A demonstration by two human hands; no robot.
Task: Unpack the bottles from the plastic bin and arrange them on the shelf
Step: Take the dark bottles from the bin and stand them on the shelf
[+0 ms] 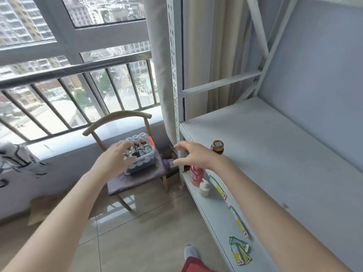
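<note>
A clear plastic bin [146, 157] full of several small bottles [140, 149] stands on a chair seat [137, 178] by the window. My left hand [115, 157] hovers over the bin's left side with fingers spread, holding nothing. My right hand [193, 155] hangs open in the air between the bin and the shelf [284, 154], thumb and fingers apart. One brown bottle with a gold cap [217, 147] stands upright at the front left edge of the grey shelf board, just behind my right wrist.
The lower shelf board [216, 218] carries a red bottle [196, 175], a white pump bottle [204, 188] and loose paper labels [240, 251]. The perforated shelf post [173, 75] and a curtain [159, 75] stand between chair and shelf. Tiled floor [137, 232] lies below.
</note>
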